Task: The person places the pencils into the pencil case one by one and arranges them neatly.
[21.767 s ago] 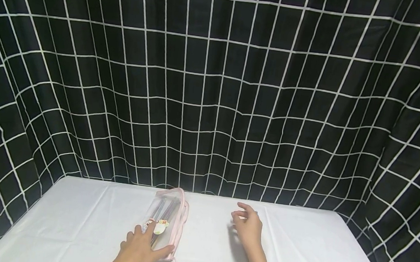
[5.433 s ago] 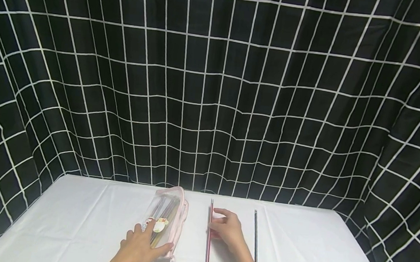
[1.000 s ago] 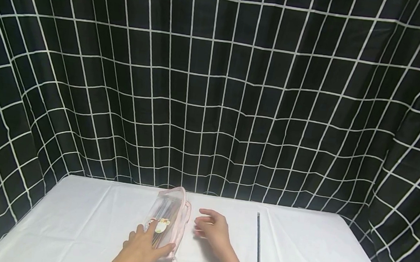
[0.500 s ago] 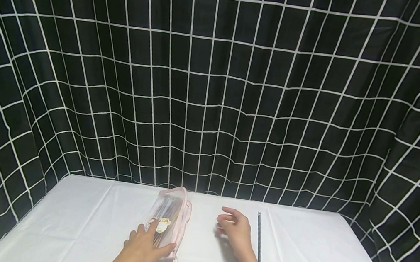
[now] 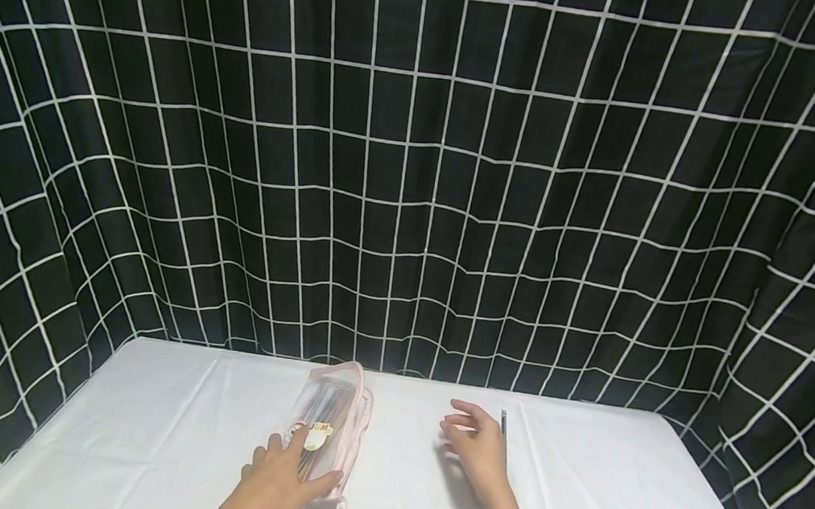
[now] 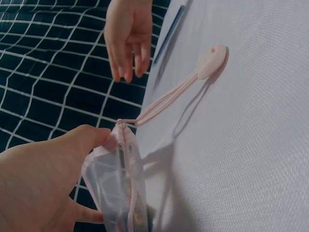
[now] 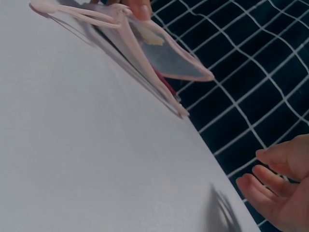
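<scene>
A clear pencil case (image 5: 331, 466) with pink trim lies left of the middle, several long pencils showing through its side and a cartoon label (image 5: 317, 436) on top. My left hand (image 5: 270, 481) holds it, thumb at the near corner and fingers spread across the other side. In the right wrist view something red (image 7: 165, 81) shows at the case's opening. My right hand (image 5: 479, 453) hovers above the table with loosely bent fingers and nothing in them. Just beyond it lies a dark pencil (image 5: 504, 421), mostly hidden by the hand and forearm; the left wrist view shows this pencil (image 6: 169, 33) too.
A white cloth covers the table (image 5: 613, 483). From the case's near end trails a pink cord loop with a pull tab (image 6: 212, 62). A black curtain with a white grid (image 5: 412, 206) hangs behind and at both sides.
My right hand held a red pencil several seconds ago; a second ago it was near the case without one. Since then it has moved right, toward the dark pencil. My left hand has stayed put.
</scene>
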`<state>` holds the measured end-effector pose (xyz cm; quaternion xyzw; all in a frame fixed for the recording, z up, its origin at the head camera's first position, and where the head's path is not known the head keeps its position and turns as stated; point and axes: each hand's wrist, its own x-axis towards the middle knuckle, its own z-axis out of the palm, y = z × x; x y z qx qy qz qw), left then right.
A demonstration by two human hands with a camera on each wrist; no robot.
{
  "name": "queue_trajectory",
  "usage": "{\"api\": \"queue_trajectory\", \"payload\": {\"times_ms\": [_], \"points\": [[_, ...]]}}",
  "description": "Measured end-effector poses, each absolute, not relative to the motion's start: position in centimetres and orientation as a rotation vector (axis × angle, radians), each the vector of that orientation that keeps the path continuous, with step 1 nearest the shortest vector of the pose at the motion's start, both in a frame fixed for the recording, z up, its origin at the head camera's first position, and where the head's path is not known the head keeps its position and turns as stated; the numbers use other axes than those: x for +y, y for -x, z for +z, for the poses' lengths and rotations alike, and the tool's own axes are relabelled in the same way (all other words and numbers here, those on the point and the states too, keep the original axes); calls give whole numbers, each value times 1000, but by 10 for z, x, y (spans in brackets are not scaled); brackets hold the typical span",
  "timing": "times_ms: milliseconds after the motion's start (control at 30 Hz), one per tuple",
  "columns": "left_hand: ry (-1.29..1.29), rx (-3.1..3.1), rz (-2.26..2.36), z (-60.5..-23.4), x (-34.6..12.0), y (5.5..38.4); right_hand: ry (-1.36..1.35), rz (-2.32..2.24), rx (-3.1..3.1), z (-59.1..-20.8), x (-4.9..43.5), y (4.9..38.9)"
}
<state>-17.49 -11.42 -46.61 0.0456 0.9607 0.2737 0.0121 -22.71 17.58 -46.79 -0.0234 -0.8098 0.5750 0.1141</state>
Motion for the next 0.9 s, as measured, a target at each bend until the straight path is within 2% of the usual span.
{"api": "queue_trajectory", "payload": {"times_ms": [900], "points": [[-135, 2994, 885, -468, -114, 174, 240, 1365, -2463, -472, 229, 230]]}}
